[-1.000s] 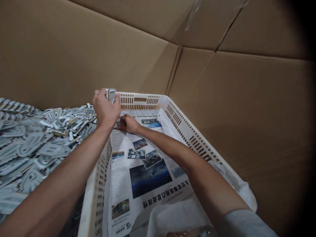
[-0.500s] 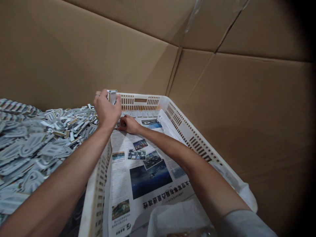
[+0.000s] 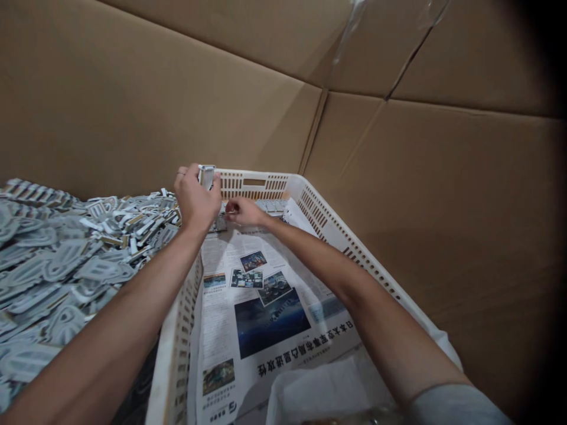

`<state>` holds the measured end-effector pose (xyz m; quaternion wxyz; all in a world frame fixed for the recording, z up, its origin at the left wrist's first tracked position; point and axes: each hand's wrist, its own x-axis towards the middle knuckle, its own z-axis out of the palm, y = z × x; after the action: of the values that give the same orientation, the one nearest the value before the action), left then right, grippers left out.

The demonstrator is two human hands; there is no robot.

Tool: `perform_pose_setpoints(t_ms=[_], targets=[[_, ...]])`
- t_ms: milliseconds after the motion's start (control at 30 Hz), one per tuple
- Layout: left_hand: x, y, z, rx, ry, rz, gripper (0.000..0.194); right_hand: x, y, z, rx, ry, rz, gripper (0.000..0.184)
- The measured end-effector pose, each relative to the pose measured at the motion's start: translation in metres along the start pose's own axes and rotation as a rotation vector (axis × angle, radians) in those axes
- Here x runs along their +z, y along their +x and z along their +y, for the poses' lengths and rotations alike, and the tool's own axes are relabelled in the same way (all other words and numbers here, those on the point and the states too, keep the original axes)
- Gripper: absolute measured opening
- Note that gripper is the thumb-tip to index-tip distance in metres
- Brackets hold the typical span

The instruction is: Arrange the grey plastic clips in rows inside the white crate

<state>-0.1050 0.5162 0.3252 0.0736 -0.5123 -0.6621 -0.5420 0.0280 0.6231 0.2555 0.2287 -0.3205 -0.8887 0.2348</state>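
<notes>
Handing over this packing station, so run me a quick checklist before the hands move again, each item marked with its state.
1. Left hand grips a stack of parts: ok.
2. Right hand rests at the row of parts by the crate's far wall: ok.
3. Newspaper lines the white crate floor: ok.
4. Loose parts pile within the left hand's reach: ok.
5. Row neatly aligned: cannot tell, partly hidden.

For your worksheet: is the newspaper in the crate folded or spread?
Spread: the newspaper lies flat, covering the crate floor.
</notes>
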Motion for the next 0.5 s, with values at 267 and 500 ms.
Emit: perform_pose_setpoints(t_ms=[267,500], targets=[[0.003,-0.001,-0.002,0.039,0.055,-0.289,0.023,-0.079,-0.008,-0.057,-0.123,0.474,0.122,0.033],[0.002,-0.005,0.001,0.158,0.048,-0.411,0.040,-0.082,-0.022,-0.091,-0.230,0.321,0.073,0.018]])
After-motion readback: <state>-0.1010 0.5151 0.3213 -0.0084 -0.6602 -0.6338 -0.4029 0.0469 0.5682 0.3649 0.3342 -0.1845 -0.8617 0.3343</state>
